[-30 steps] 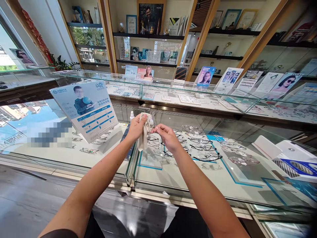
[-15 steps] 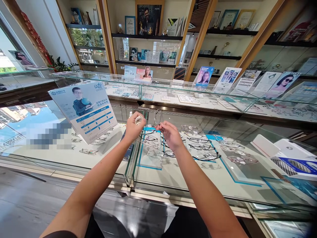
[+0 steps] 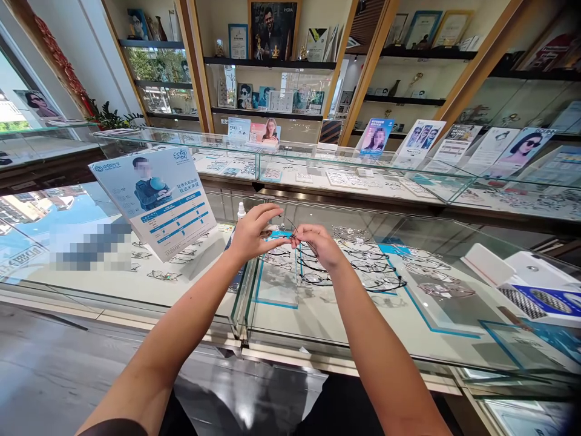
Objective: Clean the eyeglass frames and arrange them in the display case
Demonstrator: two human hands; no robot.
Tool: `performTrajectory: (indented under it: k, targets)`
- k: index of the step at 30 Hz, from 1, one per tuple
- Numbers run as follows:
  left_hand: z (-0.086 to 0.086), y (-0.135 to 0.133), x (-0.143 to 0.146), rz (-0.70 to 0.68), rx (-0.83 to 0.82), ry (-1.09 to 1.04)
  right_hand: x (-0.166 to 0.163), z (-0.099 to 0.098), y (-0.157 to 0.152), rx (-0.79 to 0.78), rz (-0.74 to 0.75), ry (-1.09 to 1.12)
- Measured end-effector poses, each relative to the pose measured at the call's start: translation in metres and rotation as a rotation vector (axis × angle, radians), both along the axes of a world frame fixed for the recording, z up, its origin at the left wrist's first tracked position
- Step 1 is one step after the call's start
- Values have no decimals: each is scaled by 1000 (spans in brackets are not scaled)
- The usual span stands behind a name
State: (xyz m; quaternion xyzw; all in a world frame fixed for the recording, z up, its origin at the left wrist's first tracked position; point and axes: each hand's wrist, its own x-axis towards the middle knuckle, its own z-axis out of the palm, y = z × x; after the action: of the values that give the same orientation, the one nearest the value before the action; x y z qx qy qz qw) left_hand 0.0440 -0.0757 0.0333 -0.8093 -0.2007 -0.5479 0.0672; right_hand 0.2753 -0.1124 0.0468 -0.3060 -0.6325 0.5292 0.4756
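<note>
A pair of thin-framed eyeglasses (image 3: 293,225) is raised above the glass counter, seen nearly edge-on. My right hand (image 3: 320,243) pinches it between thumb and fingertips, one dark temple arm slanting up and another curving down by the fingers. My left hand (image 3: 255,233) reaches in from the other side, fingers and thumb stretched apart, with the thumb tip at the frame. A small pale bit, apparently the cloth (image 3: 267,233), shows within the left palm; most of it is hidden. Just behind that hand stands a white-capped bottle (image 3: 241,210).
Several eyeglasses (image 3: 372,267) lie inside the glass display case (image 3: 313,330) below my hands. A blue-and-white sign (image 3: 157,206) stands to the left. An open white box (image 3: 535,275) sits on the right. Behind runs another display counter (image 3: 290,188).
My left hand has opened from a closed grip on the pale cloth and moved right to the eyeglasses. The eyeglasses have turned and dropped slightly in my right hand.
</note>
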Motion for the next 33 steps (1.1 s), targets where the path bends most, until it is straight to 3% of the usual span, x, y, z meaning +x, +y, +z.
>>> performTrajectory:
  k: [9,17,25,33]
  targets:
    - [-5,2,0,58,22,0,-5,3,-5,76,-90,-2]
    - [-6,3,1,105,-41,-98,-5,4,-8,241,-241,1]
    - [-3,-2,4,132,-29,-323,-8,-5,-7,406,-474,49]
    - [1,-2,6,167,-60,-592,-16,-9,-15,725,-803,-161]
